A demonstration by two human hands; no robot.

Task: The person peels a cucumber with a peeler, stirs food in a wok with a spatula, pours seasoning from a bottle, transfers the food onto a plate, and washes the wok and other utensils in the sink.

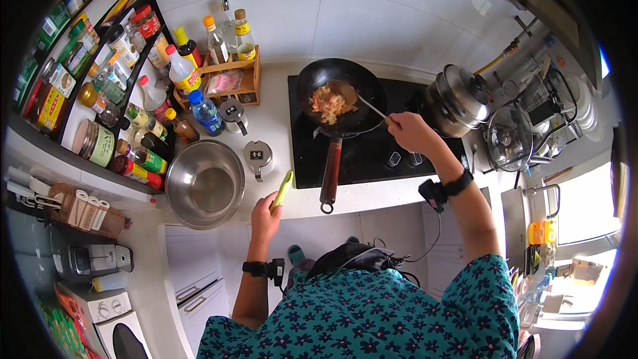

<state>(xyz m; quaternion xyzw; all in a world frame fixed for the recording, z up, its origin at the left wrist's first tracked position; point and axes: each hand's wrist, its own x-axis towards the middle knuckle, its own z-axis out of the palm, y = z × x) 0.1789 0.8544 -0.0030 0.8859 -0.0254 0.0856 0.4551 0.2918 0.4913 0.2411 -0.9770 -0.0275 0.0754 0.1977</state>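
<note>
My right hand point(411, 133) is closed around the handle of a metal spatula point(371, 107), whose blade rests in reddish, chopped food point(329, 104). That food lies in the left part of a black wok point(366, 80) on the hob point(403, 97). The wok's dark wooden handle point(333, 172) points towards me over the counter edge. My left hand point(265, 217) grips a slim, light green object point(283, 189), perhaps a vegetable or a plastic handle; I cannot tell which. It is held upright near the counter edge, left of the wok handle. A device is strapped to each wrist.
A steel bowl point(205, 184) stands left of my left hand, with a lidded steel canister point(259, 157) beside it. Bottles in a wooden rack point(230, 65) and full spice shelves point(70, 144) fill the left. A steel pot point(456, 104) stands right of the wok, near a dish rack point(553, 104).
</note>
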